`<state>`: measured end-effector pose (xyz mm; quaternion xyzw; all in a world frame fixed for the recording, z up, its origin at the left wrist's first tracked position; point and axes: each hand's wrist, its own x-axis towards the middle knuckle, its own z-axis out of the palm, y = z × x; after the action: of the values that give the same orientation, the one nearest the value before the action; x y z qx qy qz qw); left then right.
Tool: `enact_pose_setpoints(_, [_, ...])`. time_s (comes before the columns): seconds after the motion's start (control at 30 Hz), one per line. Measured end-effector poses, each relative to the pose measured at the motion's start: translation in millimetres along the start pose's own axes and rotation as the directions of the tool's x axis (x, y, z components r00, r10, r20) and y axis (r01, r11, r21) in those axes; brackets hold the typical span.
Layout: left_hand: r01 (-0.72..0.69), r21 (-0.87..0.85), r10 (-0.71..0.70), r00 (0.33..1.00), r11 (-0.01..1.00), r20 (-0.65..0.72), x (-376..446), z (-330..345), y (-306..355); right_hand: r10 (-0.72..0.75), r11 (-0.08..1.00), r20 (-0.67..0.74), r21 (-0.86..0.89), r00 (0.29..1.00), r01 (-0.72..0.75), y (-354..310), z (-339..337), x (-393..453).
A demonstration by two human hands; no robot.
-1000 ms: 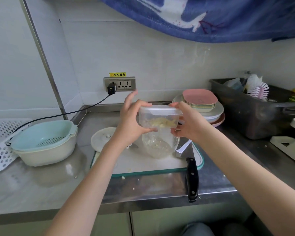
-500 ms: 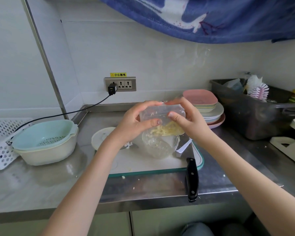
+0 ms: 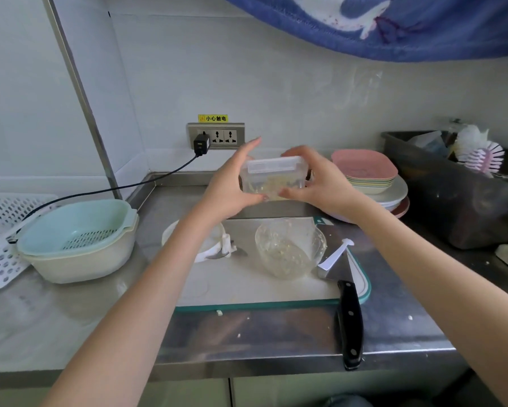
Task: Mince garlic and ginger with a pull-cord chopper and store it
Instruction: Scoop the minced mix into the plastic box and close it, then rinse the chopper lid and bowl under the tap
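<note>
Apparently lidded container (image 3: 273, 177) between both hands' fingers (image 3: 254, 198).

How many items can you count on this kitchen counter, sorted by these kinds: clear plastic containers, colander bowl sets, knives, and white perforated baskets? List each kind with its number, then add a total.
Clear plastic containers: 2, the lidded storage box held in both hands and the chopper bowl
Colander bowl sets: 1
Knives: 1
White perforated baskets: 1
Total: 5
</note>
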<state>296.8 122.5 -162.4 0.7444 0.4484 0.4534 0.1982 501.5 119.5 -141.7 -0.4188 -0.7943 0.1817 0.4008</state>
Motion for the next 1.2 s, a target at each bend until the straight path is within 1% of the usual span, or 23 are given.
enact_pose_setpoints(0.13, [0.015,0.244,-0.027,0.998,0.970,0.050,24.6,4.4,-37.4,0.095,0.969,0.023,-0.233,0.995,-0.087,25.2,34.4,36.2])
enact_pose_setpoints(0.2, [0.021,0.365,-0.065,0.992,0.931,0.109,33.6,8.1,-57.5,0.102,0.951,0.112,-0.302,0.988,-0.064,47.5,53.8,45.5])
enact_pose_setpoints(0.27, [0.021,0.446,-0.128,0.969,0.895,0.210,40.3,12.2,-71.3,0.109,0.945,0.215,-0.325,0.971,-0.034,70.7,66.5,52.4])
enact_pose_setpoints(0.33, [0.036,0.492,-0.221,0.921,0.870,0.322,46.2,14.5,-80.0,0.151,0.940,0.343,-0.341,0.927,-0.027,86.7,70.1,58.8])
enact_pose_setpoints(0.4, [0.070,0.498,-0.283,0.886,0.864,0.366,52.1,12.5,-86.6,0.216,0.930,0.496,-0.366,0.841,-0.022,97.1,68.4,66.2])
enact_pose_setpoints(0.43, [0.076,0.496,-0.289,0.883,0.865,0.369,54.6,10.3,-88.9,0.244,0.930,0.527,-0.364,0.814,-0.044,98.9,67.1,68.1])
enact_pose_setpoints(0.47, [0.076,0.498,-0.288,0.885,0.864,0.364,56.6,7.7,-90.0,0.263,0.937,0.513,-0.337,0.817,-0.090,98.3,66.0,69.0])
enact_pose_setpoints(0.5, [0.075,0.502,-0.285,0.890,0.861,0.355,58.2,4.6,-90.7,0.268,0.948,0.460,-0.281,0.847,-0.148,95.7,64.5,69.3])
enact_pose_setpoints(0.53, [0.076,0.504,-0.280,0.897,0.861,0.343,58.6,1.4,-90.5,0.260,0.959,0.370,-0.204,0.892,-0.195,91.9,63.1,69.2])
enact_pose_setpoints(0.57, [0.085,0.499,-0.278,0.903,0.862,0.327,58.4,-2.3,-89.1,0.244,0.968,0.263,-0.130,0.933,-0.216,85.2,61.5,67.9])
enact_pose_setpoints(0.6, [0.101,0.493,-0.283,0.907,0.864,0.310,56.9,-7.2,-86.5,0.229,0.972,0.172,-0.084,0.958,-0.218,75.7,59.9,65.9])
enact_pose_setpoints(0.63, [0.117,0.492,-0.293,0.908,0.863,0.298,54.3,-12.7,-82.8,0.212,0.976,0.123,-0.071,0.970,-0.204,65.7,58.3,63.2])
enact_pose_setpoints(0.67, [0.129,0.498,-0.305,0.907,0.857,0.291,50.4,-19.3,-78.8,0.199,0.977,0.129,-0.103,0.971,-0.187,56.0,56.1,59.5])
enact_pose_setpoints(0.7, [0.138,0.510,-0.318,0.904,0.849,0.285,45.0,-26.4,-74.4,0.192,0.970,0.188,-0.184,0.963,-0.158,47.2,52.5,53.7])
enact_pose_setpoints(0.77, [0.168,0.526,-0.341,0.906,0.834,0.252,29.7,-42.4,-67.5,0.217,0.926,0.353,-0.370,0.910,-0.078,32.4,44.3,35.7])
enact_pose_setpoints(0.8, [0.194,0.529,-0.354,0.909,0.826,0.220,19.7,-50.1,-65.4,0.244,0.907,0.401,-0.418,0.883,-0.061,27.7,41.2,25.9])
enact_pose_setpoints(0.83, [0.224,0.539,-0.374,0.909,0.812,0.185,9.1,-56.3,-64.5,0.259,0.906,0.418,-0.419,0.870,-0.068,22.6,39.1,17.1])
enact_pose_setpoints(0.87, [0.251,0.563,-0.400,0.903,0.788,0.158,-1.3,-60.8,-64.8,0.248,0.919,0.413,-0.386,0.876,-0.078,17.2,39.1,10.4])
enact_pose_setpoints(0.93, [0.297,0.629,-0.486,0.862,0.718,0.148,-20.3,-63.1,-67.1,0.165,0.961,0.402,-0.272,0.901,-0.054,2.7,49.3,4.0])
enact_pose_setpoints(0.97, [0.319,0.654,-0.534,0.832,0.685,0.153,-28.4,-61.2,-67.8,0.129,0.969,0.418,-0.245,0.899,-0.025,-4.0,59.0,3.5])
enact_pose_setpoints(1.03, [0.357,0.675,-0.594,0.790,0.646,0.150,-41.0,-54.8,-69.9,0.120,0.953,0.483,-0.302,0.867,0.036,-17.1,83.9,3.6])
enact_pose_setpoints(1.1, [0.379,0.658,-0.598,0.790,0.650,0.135,-49.4,-48.8,-69.6,0.170,0.914,0.528,-0.401,0.832,0.067,-22.6,107.3,3.5])
enact_pose_setpoints(1.2, [0.473,0.570,-0.628,0.772,0.672,0.099,-57.0,-47.0,-68.4,0.177,0.930,0.490,-0.366,0.854,0.017,-20.3,119.7,5.0])
